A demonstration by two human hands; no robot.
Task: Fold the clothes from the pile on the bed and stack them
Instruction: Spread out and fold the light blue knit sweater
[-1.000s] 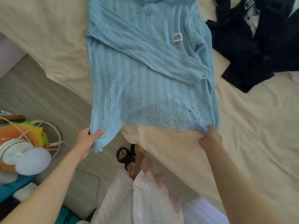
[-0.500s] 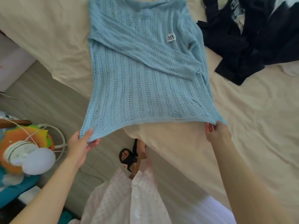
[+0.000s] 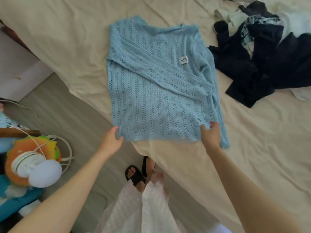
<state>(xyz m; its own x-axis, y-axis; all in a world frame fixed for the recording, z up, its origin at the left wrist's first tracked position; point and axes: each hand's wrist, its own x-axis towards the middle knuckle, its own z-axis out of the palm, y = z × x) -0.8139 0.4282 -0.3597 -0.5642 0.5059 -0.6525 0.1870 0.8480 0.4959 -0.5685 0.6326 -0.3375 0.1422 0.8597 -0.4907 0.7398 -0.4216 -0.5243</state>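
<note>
Lengthwise blue sweater (image 3: 156,91) on bed (image 3: 67,39), neckline away, hem near, both hands (image 3: 111,140) (image 3: 211,136) pinching hem corners

A second ago I held the hem of the blue knit sweater (image 3: 158,91) stretched out past the corner of the bed (image 3: 252,148), my left hand (image 3: 111,140) out over the floor (image 3: 70,118). Now I have drawn that hem in and laid it down, so the sweater lies flat on the sheet with its whole neckline in sight. My left hand has come right to pinch the near left corner, and my right hand (image 3: 211,136) now pinches the hem a little inside the right edge rather than at the corner.
</note>
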